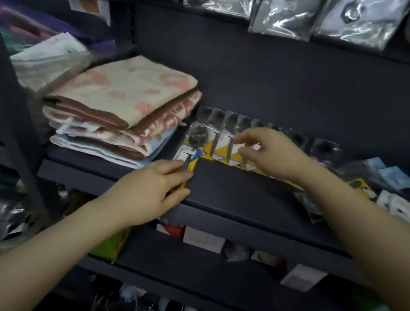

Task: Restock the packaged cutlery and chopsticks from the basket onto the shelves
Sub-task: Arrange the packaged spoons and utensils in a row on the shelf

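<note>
— Between the left hand's (152,190) thumb and curled fingers, what's held?

— The lower end of a spoon pack (192,146). The fingers pinch its yellow card, and the pack lies on the dark shelf (232,194), spoon bowl pointing away from the hand.

— And the right hand (269,151)?

— Its fingers are bent down and slightly spread over a row of cutlery packs (227,142), the tips touching the clear fronts. Whether they actually pinch one, I cannot tell.

— Where does that row sit against the fingers?

— Directly under the right fingertips, running from beside the spoon pack off past the right wrist, packs overlapping with hang-holes at the far edge.

— What lies further out?

— Left of the left hand, just beside the spoon pack, a stack of folded towels (122,111). Beyond the right wrist, more small packets (390,188) lie loose on the same shelf. Above the hands, shiny plastic bags (281,9) hang. Below the forearms, a lower shelf (206,280) holds boxes, blurred.
</note>
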### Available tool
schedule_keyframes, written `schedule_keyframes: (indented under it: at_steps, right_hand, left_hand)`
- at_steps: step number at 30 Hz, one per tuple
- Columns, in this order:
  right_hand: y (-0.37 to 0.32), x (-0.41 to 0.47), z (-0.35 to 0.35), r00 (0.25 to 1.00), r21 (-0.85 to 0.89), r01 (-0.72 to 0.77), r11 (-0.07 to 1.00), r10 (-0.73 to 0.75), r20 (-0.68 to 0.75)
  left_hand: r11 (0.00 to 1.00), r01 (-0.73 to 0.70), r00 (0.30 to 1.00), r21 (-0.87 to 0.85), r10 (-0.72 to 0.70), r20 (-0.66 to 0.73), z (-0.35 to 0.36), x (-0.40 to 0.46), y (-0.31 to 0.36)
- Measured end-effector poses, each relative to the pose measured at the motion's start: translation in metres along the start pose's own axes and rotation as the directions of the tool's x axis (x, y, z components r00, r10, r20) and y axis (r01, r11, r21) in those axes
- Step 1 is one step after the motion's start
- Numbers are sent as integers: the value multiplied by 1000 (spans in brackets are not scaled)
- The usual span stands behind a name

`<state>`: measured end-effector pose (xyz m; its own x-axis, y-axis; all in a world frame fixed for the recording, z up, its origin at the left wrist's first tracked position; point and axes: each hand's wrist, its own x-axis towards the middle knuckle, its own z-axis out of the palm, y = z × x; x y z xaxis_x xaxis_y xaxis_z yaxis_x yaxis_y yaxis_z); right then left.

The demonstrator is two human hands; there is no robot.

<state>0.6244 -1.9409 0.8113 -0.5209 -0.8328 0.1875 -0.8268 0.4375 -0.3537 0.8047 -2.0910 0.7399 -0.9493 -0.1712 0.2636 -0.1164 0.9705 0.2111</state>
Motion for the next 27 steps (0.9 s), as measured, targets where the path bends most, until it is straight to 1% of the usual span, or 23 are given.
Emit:
schedule_keyframes:
  at_steps: [3, 5, 6, 7, 8, 9, 10, 11, 14, 17, 18, 19, 20, 22, 23, 24, 27]
  right_hand:
    - [22, -44, -17, 997, -7, -71, 997, 70, -20]
    - [41, -73, -26, 988, 42, -141, 989, 144, -54]
    - [50, -88, -31, 984, 69, -173, 982, 176, -40]
    - [59, -102, -33, 978, 88, -208, 974, 207, 11]
    - [65, -114, -34, 969, 75, -236, 969, 229, 91]
    - [71, -125, -34, 957, 29, -245, 969, 237, 169]
    - [75, -133, -32, 948, -13, -235, 972, 233, 218]
    - [79, -140, -31, 947, -23, -226, 974, 225, 230]
    - [88, -152, -31, 961, 26, -214, 977, 205, 187]
    - [103, -154, -44, 965, 62, -250, 966, 243, 99]
    - [108, -153, -51, 959, 95, -278, 956, 270, 85]
    - [114, -152, -55, 950, 120, -305, 945, 291, 115]
    - [121, -150, -57, 938, 101, -316, 943, 295, 180]
    - [134, -148, -51, 910, -103, -267, 958, 286, 301]
    - [139, -147, -46, 911, -173, -234, 957, 278, 306]
    - [144, -146, -43, 926, -183, -215, 959, 260, 274]
    - [159, -145, -40, 975, -72, -194, 978, 201, 96]
  left_hand:
    - [995, -65, 997, 72, 68, -47, 2, 12, 7]
    - [994, -101, 991, 42, 105, -79, 2, 22, 22]
    - [989, -145, 984, 3, 145, -106, 2, 28, 32]
    - [982, -185, 977, -40, 180, -111, 3, 32, 43]
    - [971, -225, 971, -77, 217, -105, 5, 38, 55]
    - [959, -264, 963, -104, 255, -91, 7, 43, 66]
    - [945, -297, 954, -137, 290, -71, 10, 50, 76]
    - [930, -321, 947, -179, 317, -52, 12, 57, 86]
    - [890, -368, 926, -271, 377, -17, 14, 82, 112]
    - [888, -362, 920, -282, 389, 44, 15, 117, 140]
    - [889, -361, 919, -282, 391, 57, 16, 131, 149]
    - [889, -368, 916, -273, 397, 59, 19, 146, 158]
    - [892, -376, 913, -252, 403, 64, 22, 160, 167]
    - [911, -367, 914, -187, 390, 108, 28, 188, 183]
    - [923, -356, 915, -147, 376, 145, 32, 202, 191]
    - [930, -354, 912, -102, 367, 184, 37, 213, 198]
    - [936, -353, 896, -13, 342, 284, 54, 240, 215]
